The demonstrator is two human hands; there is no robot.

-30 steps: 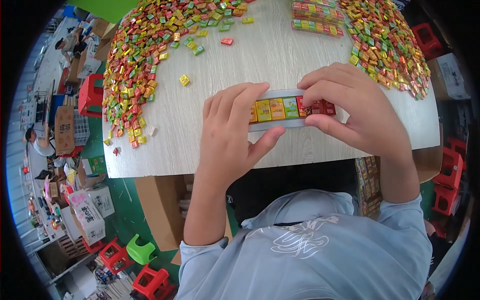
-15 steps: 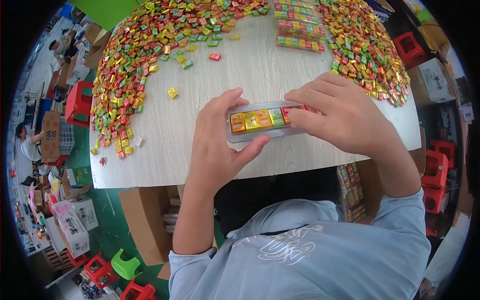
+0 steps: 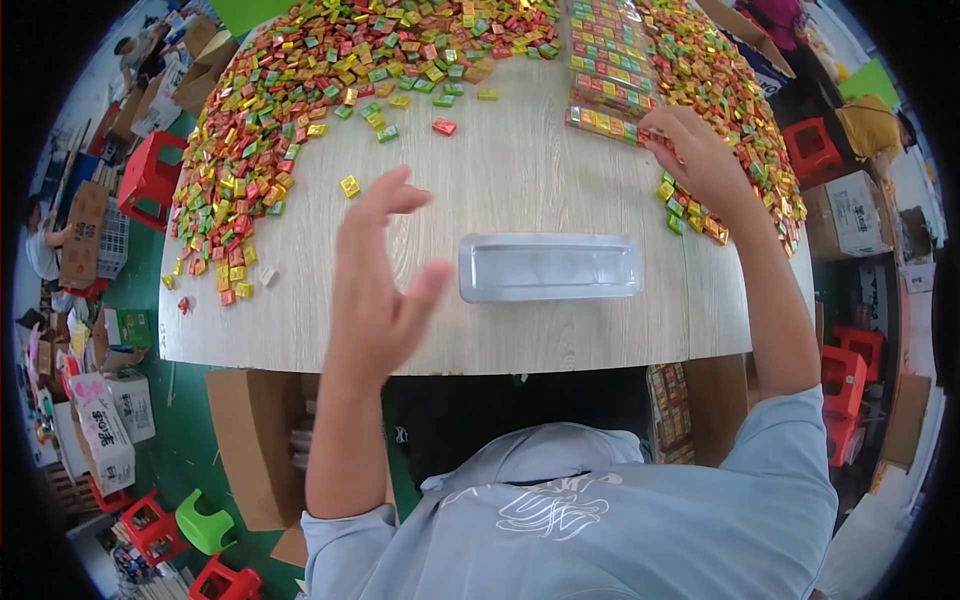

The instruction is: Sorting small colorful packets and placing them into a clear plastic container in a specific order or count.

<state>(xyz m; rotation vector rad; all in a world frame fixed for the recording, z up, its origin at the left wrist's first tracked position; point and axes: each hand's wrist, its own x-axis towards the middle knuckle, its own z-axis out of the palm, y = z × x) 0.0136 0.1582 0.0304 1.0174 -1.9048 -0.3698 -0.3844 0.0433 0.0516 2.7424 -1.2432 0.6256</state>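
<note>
Block row (image 3: 604, 123) moved from tray (image 3: 550, 270), right hand (image 3: 703, 165) touching, white-scripted shirt (image 3: 640, 530)

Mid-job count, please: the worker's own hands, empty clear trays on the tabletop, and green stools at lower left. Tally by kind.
Hands: 2 (left hand, right hand)
Empty clear tray: 1
Green stool: 1
Total: 4

Lime-green stool (image 3: 205, 524) near red stools (image 3: 150, 530) on green floor (image 3: 187, 425).
</note>
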